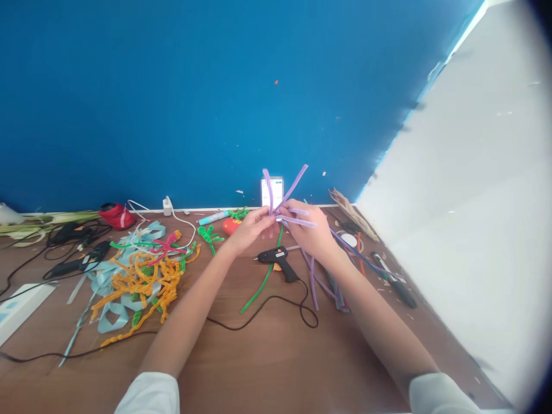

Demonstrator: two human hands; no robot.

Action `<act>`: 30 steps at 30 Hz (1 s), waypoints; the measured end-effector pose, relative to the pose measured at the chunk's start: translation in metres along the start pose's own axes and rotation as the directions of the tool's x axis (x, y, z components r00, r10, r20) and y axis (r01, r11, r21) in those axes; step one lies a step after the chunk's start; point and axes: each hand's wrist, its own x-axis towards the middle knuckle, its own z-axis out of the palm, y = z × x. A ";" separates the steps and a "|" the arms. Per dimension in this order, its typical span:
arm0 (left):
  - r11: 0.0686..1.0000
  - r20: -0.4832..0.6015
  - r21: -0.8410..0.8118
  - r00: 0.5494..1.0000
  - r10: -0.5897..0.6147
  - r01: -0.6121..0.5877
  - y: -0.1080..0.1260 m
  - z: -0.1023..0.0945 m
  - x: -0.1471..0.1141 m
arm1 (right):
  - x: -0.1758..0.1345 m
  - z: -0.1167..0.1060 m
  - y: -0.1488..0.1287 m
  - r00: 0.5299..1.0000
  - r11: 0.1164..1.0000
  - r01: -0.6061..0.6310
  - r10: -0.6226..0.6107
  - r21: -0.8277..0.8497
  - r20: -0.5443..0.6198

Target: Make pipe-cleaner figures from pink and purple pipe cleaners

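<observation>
One head-worn camera faces forward and down, over the table (263, 368), toward the hands (249, 229) and blue wall (172, 103).

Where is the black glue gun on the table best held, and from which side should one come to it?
Best is probably its handle, reached from the near right side. The black glue gun lies with its nozzle pointing left, and the handle slants toward the near right. The cord leaves the handle's end, so gripping nearer the gun's body seems wiser.

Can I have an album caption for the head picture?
Left hand and right hand hold long, thin purple pipe cleaners near a black pistol-shaped glue gun.
</observation>
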 end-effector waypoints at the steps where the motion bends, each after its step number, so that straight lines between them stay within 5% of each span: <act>1: 1.000 -0.005 0.008 1.000 0.007 -0.007 -0.001 0.000 0.000 | 0.000 0.001 0.000 1.000 1.000 0.006 -0.006 -0.012 0.007; 20: 0.969 -0.138 0.246 0.989 0.052 -0.017 -0.011 0.003 0.006 | -0.002 0.008 0.002 0.992 0.985 0.128 -0.126 -0.116 0.022; 30: 0.934 -0.147 0.355 0.983 0.112 -0.054 -0.012 0.004 0.005 | 0.000 0.012 0.008 0.996 0.981 -0.025 0.041 -0.192 0.077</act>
